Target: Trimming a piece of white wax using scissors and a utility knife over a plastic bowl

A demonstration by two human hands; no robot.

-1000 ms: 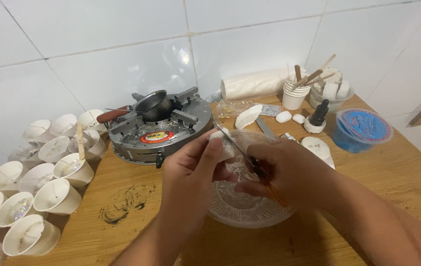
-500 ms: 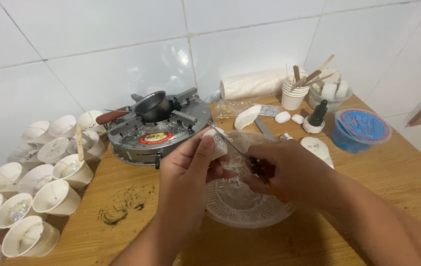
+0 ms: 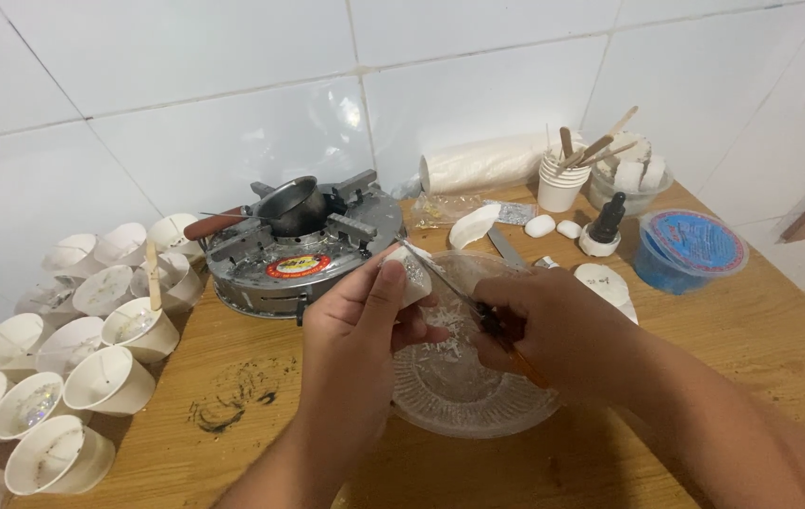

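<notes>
Near edge of the wooden table (image 3: pixel 233 396): both forearms came in from the bottom. Left hand (image 3: pixel 365 325) was closed around a small white waxy block (image 3: pixel 414 273), thumb and fingers pinching it, held just above the near-left rim of the clear glass bowl (image 3: pixel 463 396). Right hand (image 3: pixel 562 325) was closed on the handle of a thin knife (image 3: pixel 449 287), blade angled up-left with its tip touching the block. White shavings (image 3: pixel 449 335) lay inside the bowl, which sat near the middle of the table.

Left edge: cluster of white paper cups (image 3: pixel 91 377), most tipped on their sides, one with a wooden stick (image 3: pixel 152 273) standing in it. A dark scorch mark (image 3: pixel 233 401) sat on the wood between cups and bowl.

Behind the bowl, toward the far edge: round metal gas stove (image 3: pixel 299 254) carrying a small dark pot (image 3: pixel 289 203) with a reddish handle. Far-right corner: white roll (image 3: pixel 487 162) against the tiled wall, paper cup of wooden sticks (image 3: pixel 561 184), dark dropper bottle (image 3: pixel 605 221), blue-lidded tub (image 3: pixel 690 247), a few white lumps (image 3: pixel 540 225).

Risk, as a judgement: the blade pointed toward the left thumb and fingertips, so a slip on the slick block could nick them. The block was small and pinched, so it could pop loose into the bowl or onto the table. Shavings could fall past the rim since the block sat right at the edge.
</notes>
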